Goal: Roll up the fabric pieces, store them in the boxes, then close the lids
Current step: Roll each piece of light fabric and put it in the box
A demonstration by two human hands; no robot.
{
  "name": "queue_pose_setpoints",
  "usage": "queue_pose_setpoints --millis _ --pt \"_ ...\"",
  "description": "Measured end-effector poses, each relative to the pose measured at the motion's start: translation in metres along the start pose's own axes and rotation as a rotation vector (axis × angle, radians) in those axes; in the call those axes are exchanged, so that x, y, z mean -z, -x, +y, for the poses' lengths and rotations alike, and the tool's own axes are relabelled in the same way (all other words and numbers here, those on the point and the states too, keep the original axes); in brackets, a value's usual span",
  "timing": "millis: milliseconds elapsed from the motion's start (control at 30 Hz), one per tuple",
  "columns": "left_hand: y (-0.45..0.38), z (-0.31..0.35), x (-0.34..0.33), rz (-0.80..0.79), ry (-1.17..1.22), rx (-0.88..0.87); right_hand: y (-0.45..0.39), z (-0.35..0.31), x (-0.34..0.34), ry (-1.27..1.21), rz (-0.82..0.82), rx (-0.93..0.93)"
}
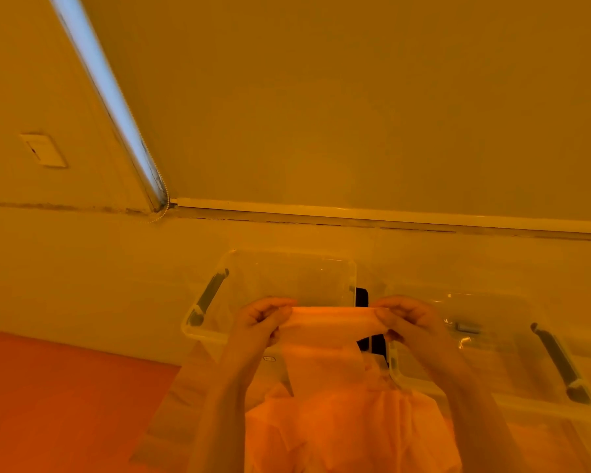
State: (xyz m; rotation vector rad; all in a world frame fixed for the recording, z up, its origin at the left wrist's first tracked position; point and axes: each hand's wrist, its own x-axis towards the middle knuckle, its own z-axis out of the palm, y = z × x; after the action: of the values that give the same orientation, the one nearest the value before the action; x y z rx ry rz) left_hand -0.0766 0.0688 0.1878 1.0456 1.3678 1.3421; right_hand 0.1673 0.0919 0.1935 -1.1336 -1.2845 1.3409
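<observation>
The fabric piece [335,322] was pinched at its top edge by left hand [263,322] and right hand [406,320], raised before two open boxes [287,278]; rolling appeared under way, tightening presumably required next.

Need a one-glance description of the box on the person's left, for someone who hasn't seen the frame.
Start at the white strip along the wall base. Two clear boxes sit below it; the left box is the one farther back, behind the left hand. Unlike the right box, its dark handle is on its left side.
</observation>
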Motion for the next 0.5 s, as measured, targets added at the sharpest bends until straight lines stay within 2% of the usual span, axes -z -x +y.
queue_pose_setpoints --millis 133,267,500 --pt "0.006 0.010 -0.002 -0.029 0.086 0.024 0.001 -0.004 0.001 -0.099 -0.005 -0.013" --pt "0.008 0.019 -0.001 -0.011 0.007 -0.041 0.004 -0.012 0.002 -0.140 -0.040 0.045" --pt "0.005 0.015 0.001 -0.025 -0.102 -0.066 0.005 -0.016 -0.001 0.077 0.001 0.086"
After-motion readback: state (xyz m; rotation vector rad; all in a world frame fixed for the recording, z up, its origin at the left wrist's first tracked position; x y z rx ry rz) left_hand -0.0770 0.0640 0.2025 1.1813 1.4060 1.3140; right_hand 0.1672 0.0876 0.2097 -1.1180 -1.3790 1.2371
